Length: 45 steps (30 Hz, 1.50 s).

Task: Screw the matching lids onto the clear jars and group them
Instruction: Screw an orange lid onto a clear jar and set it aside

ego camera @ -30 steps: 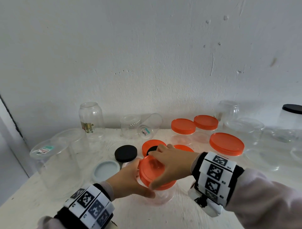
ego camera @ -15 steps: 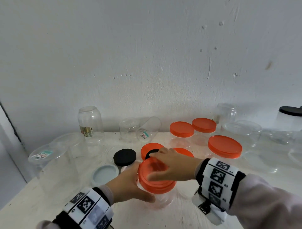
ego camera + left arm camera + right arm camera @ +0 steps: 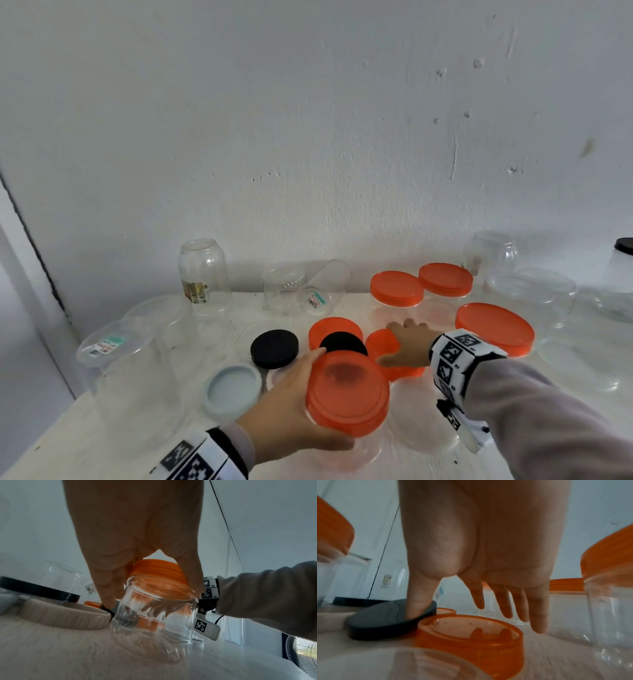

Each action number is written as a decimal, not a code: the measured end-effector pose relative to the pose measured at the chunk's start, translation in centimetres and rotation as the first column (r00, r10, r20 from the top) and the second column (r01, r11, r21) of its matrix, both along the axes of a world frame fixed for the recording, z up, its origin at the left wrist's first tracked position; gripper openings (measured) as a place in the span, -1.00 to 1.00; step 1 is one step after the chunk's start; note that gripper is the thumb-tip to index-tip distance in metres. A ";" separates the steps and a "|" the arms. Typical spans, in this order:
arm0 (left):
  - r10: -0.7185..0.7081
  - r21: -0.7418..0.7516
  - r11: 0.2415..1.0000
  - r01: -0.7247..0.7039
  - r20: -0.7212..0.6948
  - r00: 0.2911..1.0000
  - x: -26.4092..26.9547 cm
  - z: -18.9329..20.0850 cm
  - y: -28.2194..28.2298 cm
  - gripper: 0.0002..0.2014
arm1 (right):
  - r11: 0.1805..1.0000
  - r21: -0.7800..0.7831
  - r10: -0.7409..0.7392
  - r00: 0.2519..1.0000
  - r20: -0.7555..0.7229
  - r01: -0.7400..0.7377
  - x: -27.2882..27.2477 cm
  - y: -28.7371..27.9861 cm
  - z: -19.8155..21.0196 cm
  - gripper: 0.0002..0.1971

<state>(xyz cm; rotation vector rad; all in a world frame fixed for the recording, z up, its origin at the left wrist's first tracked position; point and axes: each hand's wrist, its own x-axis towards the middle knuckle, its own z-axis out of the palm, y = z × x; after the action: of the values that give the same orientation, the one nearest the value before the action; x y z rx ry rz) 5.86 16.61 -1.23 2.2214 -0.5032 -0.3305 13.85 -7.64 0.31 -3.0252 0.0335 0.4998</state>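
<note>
My left hand [image 3: 298,407] grips a clear jar [image 3: 154,609] near the table's front; an orange lid [image 3: 347,394] sits on the jar. The jar leans slightly in the left wrist view. My right hand [image 3: 406,337] is off that lid and reaches behind it with straight, spread fingers [image 3: 506,601]. It hovers over an upturned orange lid [image 3: 471,632], and its thumb touches a black lid [image 3: 385,618]. That black lid [image 3: 342,344] lies partly on another upturned orange lid [image 3: 334,327].
A second black lid [image 3: 274,347] and a pale grey lid [image 3: 233,385] lie to the left. Three orange-lidded jars [image 3: 395,287] stand at the back right. Big clear jars [image 3: 137,359] stand left, more clear jars [image 3: 534,291] right, close to the wall.
My right hand has let go of the orange lid on the jar and moved back and right to the loose lids. My left hand keeps its grip on the jar.
</note>
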 end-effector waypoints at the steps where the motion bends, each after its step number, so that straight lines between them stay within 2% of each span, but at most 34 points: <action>1: 0.007 0.010 1.000 -0.007 0.008 1.000 0.0 -0.1 0.1 0.24 | 1.000 -0.011 -0.010 1.000 -0.010 0.010 0.2 0.0 -0.3 -0.09; 5: 0.024 0.003 1.000 -0.024 0.035 0.999 0.2 -0.1 0.1 0.25 | 1.000 -0.022 -0.016 0.998 -0.057 0.015 0.6 0.2 -0.8 0.06; 11: 0.064 -0.118 0.991 -0.058 0.041 0.997 1.0 1.1 -0.1 0.19 | 1.000 -0.002 -0.020 0.997 -0.076 0.020 0.3 0.1 0.2 0.09; 15: 0.085 -0.147 0.987 -0.069 0.102 0.991 2.2 3.4 -1.2 0.10 | 0.998 0.038 -0.048 0.998 -0.030 0.049 -1.0 -1.1 2.1 0.16; 19: 0.157 -0.174 0.977 -0.126 0.182 0.971 4.3 5.5 -3.2 0.20 | 0.999 0.005 -0.049 0.999 -0.001 0.049 -3.4 -2.5 3.6 0.19; 21: 0.159 -0.171 0.977 -0.126 0.197 0.967 5.4 6.0 -4.5 0.16 | 0.999 -0.012 -0.046 0.999 -0.006 0.046 -4.9 -3.0 3.6 0.18; 24: 0.136 -0.134 0.985 -0.108 0.223 0.965 7.0 6.1 -6.6 0.13 | 1.000 -0.006 -0.018 0.999 -0.050 0.018 -7.0 -3.5 3.2 0.18; 33: 0.036 0.155 0.985 -0.071 0.215 0.976 8.3 3.6 -14.0 0.20 | 1.000 -0.002 0.010 0.992 -0.126 -0.010 -12.1 -6.6 2.2 0.22; 40: 0.065 0.211 0.973 -0.092 0.132 0.989 7.9 2.4 -16.2 0.18 | 0.999 0.037 0.016 0.992 -0.121 -0.011 -13.8 -7.9 2.6 0.20; 45: 0.003 0.219 0.976 -0.020 0.079 0.997 7.7 2.2 -15.5 0.12 | 0.996 0.063 0.070 0.991 -0.110 -0.063 -14.1 -7.4 2.9 0.20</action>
<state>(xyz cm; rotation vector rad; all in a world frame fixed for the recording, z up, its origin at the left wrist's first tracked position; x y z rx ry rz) 13.60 1.14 0.92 2.4589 -0.5163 -0.3057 -0.23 -15.07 3.18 -2.9453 -0.0743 0.6637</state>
